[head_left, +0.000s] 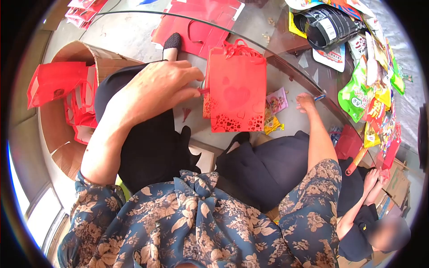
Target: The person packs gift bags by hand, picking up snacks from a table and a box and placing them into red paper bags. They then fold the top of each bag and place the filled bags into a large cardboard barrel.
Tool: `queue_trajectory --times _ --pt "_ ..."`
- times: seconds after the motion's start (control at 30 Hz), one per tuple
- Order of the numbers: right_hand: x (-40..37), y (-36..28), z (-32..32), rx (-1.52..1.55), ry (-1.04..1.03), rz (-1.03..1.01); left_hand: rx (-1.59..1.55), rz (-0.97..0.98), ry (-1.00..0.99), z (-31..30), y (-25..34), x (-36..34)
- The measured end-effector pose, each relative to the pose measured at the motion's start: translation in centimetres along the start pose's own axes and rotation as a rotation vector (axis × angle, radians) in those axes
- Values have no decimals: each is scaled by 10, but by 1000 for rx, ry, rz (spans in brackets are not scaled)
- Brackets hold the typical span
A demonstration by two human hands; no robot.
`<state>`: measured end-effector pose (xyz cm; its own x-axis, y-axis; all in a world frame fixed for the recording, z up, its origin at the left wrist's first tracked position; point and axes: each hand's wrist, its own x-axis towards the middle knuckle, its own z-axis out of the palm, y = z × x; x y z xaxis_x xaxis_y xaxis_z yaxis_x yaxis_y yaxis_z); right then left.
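A stack of red paper bags with a heart print lies on the glass table in front of my body. My left hand is just left of the stack, its fingers curled around a thin red strip at the stack's left edge. To the right of the stack my right hand is above the glass, near a small blue-and-white item; whether it touches that item is unclear. Between the bags and my right hand lie a pink snack packet and a yellow packet.
A cardboard box with red bags stands at the left. Larger red bags lie beyond the stack. Snack packets and a black pouch are piled at the right. Another person sits at the lower right.
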<state>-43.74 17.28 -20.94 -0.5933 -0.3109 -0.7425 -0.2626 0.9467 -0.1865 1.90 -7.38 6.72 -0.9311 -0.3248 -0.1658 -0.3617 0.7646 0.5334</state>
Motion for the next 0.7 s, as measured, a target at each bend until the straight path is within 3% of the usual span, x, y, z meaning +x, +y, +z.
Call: queue_trajectory --times 0.17,0.33,0.4,0.43,0.57,0.7 --pt "60 16 69 -309 104 -275 -47 -27 -51 -11 4 1" --pt "66 37 151 -158 201 -119 -51 -61 -77 -19 3 -1" --pt "58 46 171 -27 273 -143 -53 -81 -92 -19 8 -3" --pt "59 43 172 -20 218 -56 -41 -83 -73 -16 7 -5" --pt "68 50 179 647 139 263 -45 -146 -137 -22 11 -1" --pt "91 80 207 997 137 250 -46 -158 -193 -24 14 4"
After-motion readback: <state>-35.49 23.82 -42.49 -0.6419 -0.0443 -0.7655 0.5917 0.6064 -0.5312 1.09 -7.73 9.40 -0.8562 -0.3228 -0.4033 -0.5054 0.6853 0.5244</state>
